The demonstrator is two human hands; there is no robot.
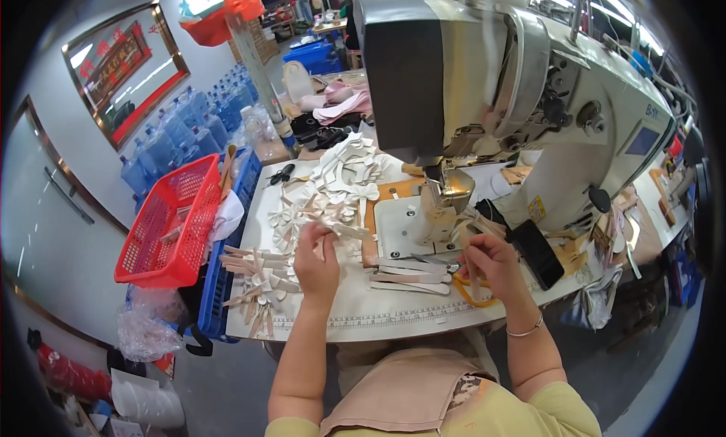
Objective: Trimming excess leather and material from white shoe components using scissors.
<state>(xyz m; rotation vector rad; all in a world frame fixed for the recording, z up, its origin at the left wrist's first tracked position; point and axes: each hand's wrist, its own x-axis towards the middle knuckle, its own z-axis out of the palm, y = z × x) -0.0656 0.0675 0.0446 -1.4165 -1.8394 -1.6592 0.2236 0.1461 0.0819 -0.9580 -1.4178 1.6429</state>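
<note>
My left hand (316, 264) is at the edge of a heap of white strap pieces (349, 168), its fingers curled together. What is between its fingertips, if anything, blends with the white pieces behind. Pinched in my right hand (493, 261) is a beige strip (470, 264), in front of the sewing machine (423, 74). Just below that hand lie yellow-handled scissors (475, 295), partly covered by it. Several flat white strips (408, 278) lie together between my hands. More beige and white strips (261, 274) are piled left of my left forearm.
A red basket (170, 225) stands left of the table, beside a blue crate (219, 282). A black phone (538, 255) is right of my right hand. A measuring tape (393, 320) runs along the table's front edge. Small black snips (282, 174) lie at the far left.
</note>
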